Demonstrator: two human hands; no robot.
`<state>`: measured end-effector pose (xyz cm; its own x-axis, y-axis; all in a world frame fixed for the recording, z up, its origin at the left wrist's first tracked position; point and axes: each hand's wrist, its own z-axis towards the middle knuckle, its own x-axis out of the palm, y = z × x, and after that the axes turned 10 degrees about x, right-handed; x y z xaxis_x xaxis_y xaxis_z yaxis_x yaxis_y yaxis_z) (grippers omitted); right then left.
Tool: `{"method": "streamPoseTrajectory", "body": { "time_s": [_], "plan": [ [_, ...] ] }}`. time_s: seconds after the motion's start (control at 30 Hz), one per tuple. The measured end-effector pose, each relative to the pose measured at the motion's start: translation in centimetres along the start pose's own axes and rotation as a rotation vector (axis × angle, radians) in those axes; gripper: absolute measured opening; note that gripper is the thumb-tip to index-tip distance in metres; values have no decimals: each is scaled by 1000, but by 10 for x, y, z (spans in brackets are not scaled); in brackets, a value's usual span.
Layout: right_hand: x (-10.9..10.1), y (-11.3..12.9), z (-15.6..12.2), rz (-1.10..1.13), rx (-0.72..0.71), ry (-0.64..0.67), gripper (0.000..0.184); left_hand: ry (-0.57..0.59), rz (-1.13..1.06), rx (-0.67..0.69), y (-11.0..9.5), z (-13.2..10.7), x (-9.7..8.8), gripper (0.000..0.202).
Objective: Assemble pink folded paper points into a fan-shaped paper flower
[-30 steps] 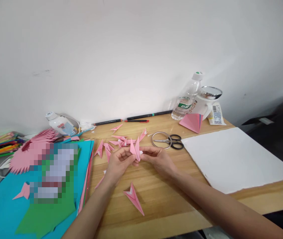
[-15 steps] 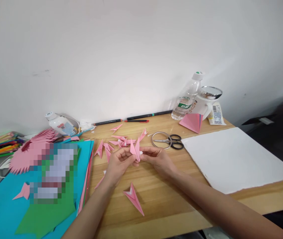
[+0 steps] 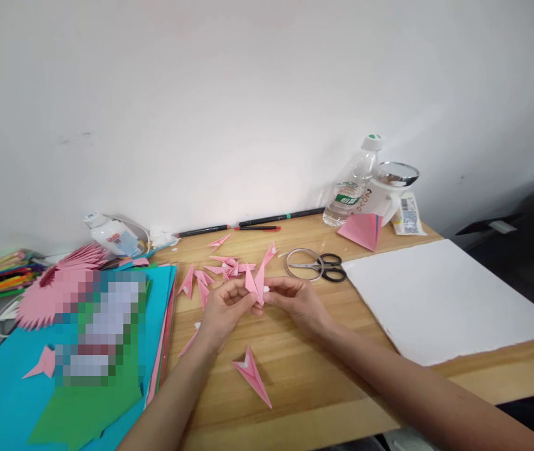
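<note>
Between my two hands is a pink folded paper piece (image 3: 256, 287) with two upright points. My left hand (image 3: 226, 308) pinches its left side between thumb and fingers. My right hand (image 3: 299, 300) pinches the right side, a small white bit showing by its fingertips. Behind the hands lie several more pink folded pieces (image 3: 230, 267) in a loose cluster. One pink folded piece (image 3: 252, 376) rests nearer to me on the wooden table (image 3: 314, 382). The undersides of my fingers are hidden.
Scissors (image 3: 330, 268) lie by a tape ring (image 3: 304, 252). A white board (image 3: 450, 307) is at right, a water bottle (image 3: 351, 188), mug (image 3: 382, 194) and pink paper (image 3: 361, 232) behind. Blue sheets (image 3: 8, 382) and a pink pleated ring (image 3: 36, 297) sit left; pens (image 3: 281, 217) line the wall.
</note>
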<state>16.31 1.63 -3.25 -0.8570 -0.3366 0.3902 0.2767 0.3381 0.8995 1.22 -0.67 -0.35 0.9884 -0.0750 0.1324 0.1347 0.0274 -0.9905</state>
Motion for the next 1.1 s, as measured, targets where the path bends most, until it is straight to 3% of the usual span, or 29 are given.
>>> {"method": "streamPoseTrajectory", "body": {
  "time_s": [0.6, 1.1],
  "plan": [
    [-1, 1, 0, -52, -58, -16, 29, -72, 77, -5, -1, -1, 1, 19],
    [-1, 1, 0, -63, -57, 18, 33, -26, 112, 17, -6, -1, 1, 19]
  ]
}}
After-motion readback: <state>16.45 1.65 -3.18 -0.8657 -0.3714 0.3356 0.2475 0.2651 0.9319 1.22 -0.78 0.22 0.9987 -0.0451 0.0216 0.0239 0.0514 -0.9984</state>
